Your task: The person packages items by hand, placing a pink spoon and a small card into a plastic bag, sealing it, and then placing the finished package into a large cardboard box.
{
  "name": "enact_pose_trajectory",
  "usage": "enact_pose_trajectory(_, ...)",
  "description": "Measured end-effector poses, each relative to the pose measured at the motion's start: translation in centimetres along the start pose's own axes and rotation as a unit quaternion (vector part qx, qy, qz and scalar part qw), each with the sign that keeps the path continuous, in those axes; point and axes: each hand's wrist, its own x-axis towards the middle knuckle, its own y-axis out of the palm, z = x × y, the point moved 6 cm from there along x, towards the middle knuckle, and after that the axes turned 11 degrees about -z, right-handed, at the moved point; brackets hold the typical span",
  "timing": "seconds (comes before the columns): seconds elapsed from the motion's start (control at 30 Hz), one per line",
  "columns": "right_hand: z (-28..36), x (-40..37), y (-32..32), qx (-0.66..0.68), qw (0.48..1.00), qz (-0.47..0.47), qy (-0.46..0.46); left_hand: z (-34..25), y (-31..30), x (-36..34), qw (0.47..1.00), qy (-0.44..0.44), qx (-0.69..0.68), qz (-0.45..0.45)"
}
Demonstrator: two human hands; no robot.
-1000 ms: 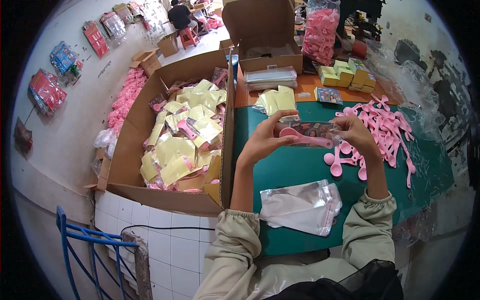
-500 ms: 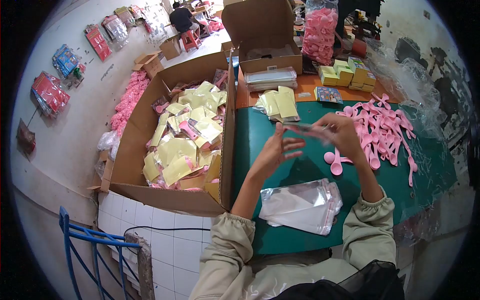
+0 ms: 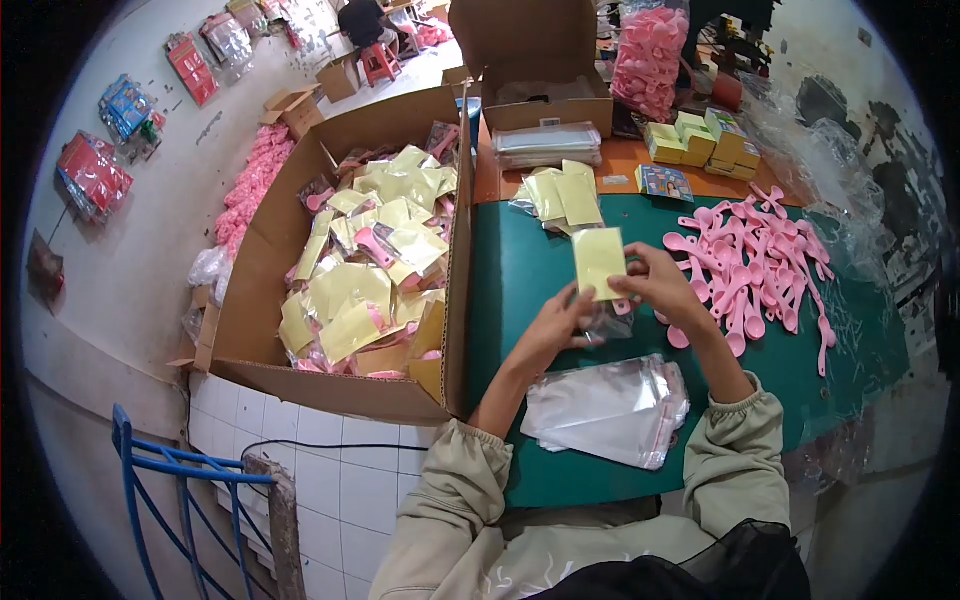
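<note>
My left hand and my right hand both grip a clear packet with a yellow backing card, held upright over the green table. The card's yellow back faces me and the packet's clear lower end hangs between my hands. A heap of loose pink spoons lies just right of my right hand. A stack of empty clear bags rests on the table below my hands.
A large cardboard box full of packed yellow-card packets stands left of the table. Spare yellow cards, picture cards, small yellow boxes, a bag of pink spoons and another box sit behind. A person sits far off.
The packet with the pink spoon was held flat and picture side up; it is now turned upright with the yellow back toward me, and both hands have dropped slightly.
</note>
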Motion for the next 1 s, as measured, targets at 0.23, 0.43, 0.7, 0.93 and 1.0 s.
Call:
enact_pose_trajectory(0.23, -3.5, 1.8, -1.9, 0.048, 0.991, -0.115, 0.052, 0.2, 0.5, -0.7, 0.969, 0.04, 0.191, 0.151)
enact_pose_trajectory(0.43, -3.6, 1.6, -1.5, 0.069, 0.987, -0.121, 0.076, 1.0, -0.1, 0.1, 0.984, 0.039, 0.17, 0.034)
enact_pose_trajectory(0.7, -5.2, 2.6, -2.0, 0.082, 0.988, -0.127, 0.039, 1.5, 0.3, -0.3, 0.992, 0.006, 0.122, 0.033)
enact_pose_trajectory(0.93, 0.6, -0.3, -0.9, -0.343, 0.867, -0.148, -0.33, 1.7, 0.3, -0.3, 0.996, -0.032, 0.076, 0.035)
enact_pose_trajectory(1.0, 1.1, -0.6, 0.7, -0.288, 0.927, -0.008, -0.241, 1.7, 0.4, -0.4, 0.997, -0.028, 0.057, 0.045)
